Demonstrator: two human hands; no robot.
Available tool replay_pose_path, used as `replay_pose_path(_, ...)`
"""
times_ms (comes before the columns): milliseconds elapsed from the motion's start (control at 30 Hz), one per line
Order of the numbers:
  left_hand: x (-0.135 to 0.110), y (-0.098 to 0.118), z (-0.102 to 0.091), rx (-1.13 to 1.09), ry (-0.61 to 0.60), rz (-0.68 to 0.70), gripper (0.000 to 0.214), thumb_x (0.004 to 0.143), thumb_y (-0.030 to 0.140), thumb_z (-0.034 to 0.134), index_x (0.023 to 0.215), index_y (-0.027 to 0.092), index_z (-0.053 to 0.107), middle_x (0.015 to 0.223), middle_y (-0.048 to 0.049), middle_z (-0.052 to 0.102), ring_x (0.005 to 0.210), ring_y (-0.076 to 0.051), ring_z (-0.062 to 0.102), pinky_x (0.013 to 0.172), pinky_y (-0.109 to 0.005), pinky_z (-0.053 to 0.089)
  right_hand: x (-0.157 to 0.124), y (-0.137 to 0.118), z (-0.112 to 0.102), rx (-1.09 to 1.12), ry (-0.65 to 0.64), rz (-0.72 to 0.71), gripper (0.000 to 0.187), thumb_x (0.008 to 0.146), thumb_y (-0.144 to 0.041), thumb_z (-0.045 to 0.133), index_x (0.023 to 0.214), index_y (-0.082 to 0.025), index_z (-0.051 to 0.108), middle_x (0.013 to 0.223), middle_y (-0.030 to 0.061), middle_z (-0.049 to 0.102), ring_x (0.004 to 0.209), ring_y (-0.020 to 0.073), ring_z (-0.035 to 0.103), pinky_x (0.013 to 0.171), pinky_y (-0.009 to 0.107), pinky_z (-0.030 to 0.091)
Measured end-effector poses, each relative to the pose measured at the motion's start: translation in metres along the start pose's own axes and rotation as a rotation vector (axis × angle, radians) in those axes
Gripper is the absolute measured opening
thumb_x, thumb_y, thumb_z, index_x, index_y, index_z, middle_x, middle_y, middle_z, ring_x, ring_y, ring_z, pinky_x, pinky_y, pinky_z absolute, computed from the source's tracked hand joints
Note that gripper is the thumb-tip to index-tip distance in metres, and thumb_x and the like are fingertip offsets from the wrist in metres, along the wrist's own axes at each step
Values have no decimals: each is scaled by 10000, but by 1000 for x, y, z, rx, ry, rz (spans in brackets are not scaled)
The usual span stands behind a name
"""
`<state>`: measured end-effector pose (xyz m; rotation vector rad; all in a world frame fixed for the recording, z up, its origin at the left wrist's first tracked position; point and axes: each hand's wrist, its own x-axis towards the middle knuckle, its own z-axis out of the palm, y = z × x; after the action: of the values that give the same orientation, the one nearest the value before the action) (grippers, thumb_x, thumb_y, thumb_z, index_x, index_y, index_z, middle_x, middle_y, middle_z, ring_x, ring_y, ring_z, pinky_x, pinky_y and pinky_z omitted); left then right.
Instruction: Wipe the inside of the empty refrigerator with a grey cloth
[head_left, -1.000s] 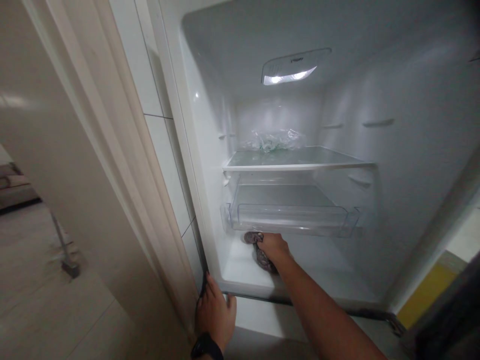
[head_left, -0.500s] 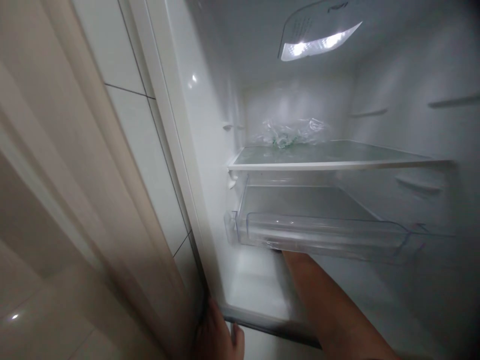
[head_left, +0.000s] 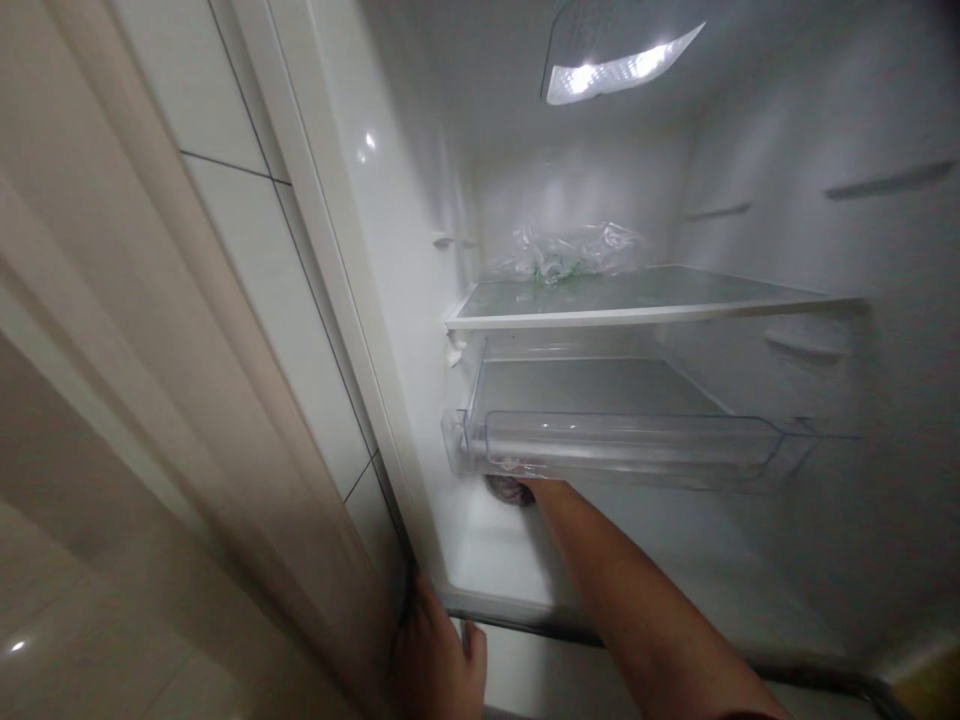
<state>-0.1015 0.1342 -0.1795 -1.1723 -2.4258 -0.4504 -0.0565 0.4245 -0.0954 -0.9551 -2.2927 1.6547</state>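
Observation:
My right hand (head_left: 534,487) reaches into the lower part of a lit refrigerator, under a clear plastic drawer (head_left: 630,445). Its fingers are mostly hidden by the drawer's front. At the hand is a dark, crumpled cloth (head_left: 510,490), only partly visible, close to the left wall and above the white refrigerator floor (head_left: 502,560). Low in the view, my left hand (head_left: 442,655) rests against the refrigerator's front left edge, fingers stretched along it and thumb apart; it holds no loose thing.
Above the drawer is a glass shelf (head_left: 637,295) with a crumpled clear plastic bag (head_left: 577,252) at its back. A lamp (head_left: 622,75) shines from the ceiling. White tiles (head_left: 255,260) and a beige panel (head_left: 187,330) stand close on the left.
My right hand has moved left under the drawer, bringing the dark cloth into sight at the left. My left hand stays at the edge. The view has shifted slightly.

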Motion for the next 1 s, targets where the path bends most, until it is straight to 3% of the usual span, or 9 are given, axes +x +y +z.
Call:
replay_pose_path(133, 3, -1, -8, -15, 1, 18, 651, 963, 277, 441, 1496, -90, 375, 1345, -287, 648, 1074, -315, 701, 900, -424, 550, -25, -17, 10, -238, 264, -24, 311, 992, -426, 541, 1198, -263, 707, 1210, 80, 733, 1143, 245, 657, 978, 411, 515)
replay_pose_path(267, 6, -3, -16, -34, -51, 49, 642, 967, 246, 408, 1508, -95, 348, 1368, -282, 639, 1107, -291, 701, 935, -395, 540, -64, -27, 36, -451, 419, -72, 412, 817, -345, 667, 1216, -257, 719, 1218, 103, 734, 1201, 314, 617, 989, 416, 457)
replay_pose_path(433, 8, -1, -27, -54, -93, 46, 637, 985, 240, 372, 1519, -104, 320, 1320, -282, 661, 1111, -285, 702, 919, -382, 537, -120, -36, 60, -615, 387, -140, 348, 749, -429, 680, 1042, -263, 768, 976, 64, 737, 1082, 280, 626, 862, 337, 453)
replay_pose_path(633, 9, 3, -38, -84, -142, 20, 668, 993, 274, 366, 1527, -119, 283, 1301, -296, 658, 1114, -304, 699, 920, -405, 531, -178, -38, 74, -760, 352, -252, 349, 730, -404, 687, 1050, -278, 748, 1034, 41, 764, 1057, 276, 598, 822, 322, 424)
replay_pose_path(833, 8, 5, -42, -90, -165, 10, 689, 1004, 307, 339, 1539, -117, 249, 1300, -293, 657, 1097, -315, 707, 902, -406, 520, -224, -24, 72, -763, 428, -222, 334, 710, -372, 702, 1031, -291, 741, 1043, 39, 772, 1059, 283, 595, 803, 325, 416)
replay_pose_path(1000, 8, 5, -43, -64, -173, -4, 683, 1006, 329, 361, 1535, -95, 273, 1347, -311, 630, 1133, -298, 700, 910, -371, 506, -241, -10, 45, -750, 570, 6, 357, 748, -403, 664, 1080, -301, 741, 1054, 82, 757, 1039, 296, 643, 793, 348, 433)
